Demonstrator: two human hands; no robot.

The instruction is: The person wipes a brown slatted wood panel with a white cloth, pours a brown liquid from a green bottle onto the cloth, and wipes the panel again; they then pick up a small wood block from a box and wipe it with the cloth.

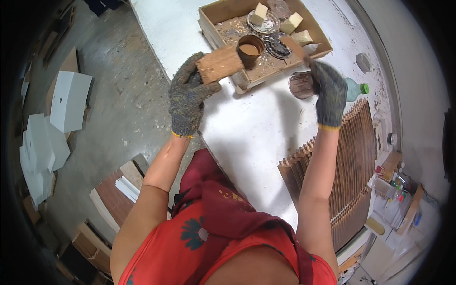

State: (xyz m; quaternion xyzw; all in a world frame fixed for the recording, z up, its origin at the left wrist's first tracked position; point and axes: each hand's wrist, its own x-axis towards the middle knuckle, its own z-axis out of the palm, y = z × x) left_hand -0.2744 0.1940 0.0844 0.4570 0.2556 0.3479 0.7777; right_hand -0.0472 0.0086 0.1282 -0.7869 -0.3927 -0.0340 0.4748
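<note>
My left hand (187, 97), in a dark knitted glove with a yellow cuff, holds a small brown wooden block (219, 64) at the near left corner of a shallow wooden tray (266, 76). My right hand (330, 92), gloved the same way and slightly blurred, grips a flat brown tool (293, 46) that points up and left over the tray; its exact kind is unclear. Beside the right hand stands a clear cup with brown contents (301, 86). Inside the tray are a tin of brown liquid (250, 49) and a dark-smeared lid (277, 46).
Cream blocks (291, 22) lie in the tray too. A green-capped bottle (354, 89) is behind my right hand. Stacked brown slats (349, 156) lie under my right forearm on the white table (237, 137). White panels (70, 100) stand on the floor at left.
</note>
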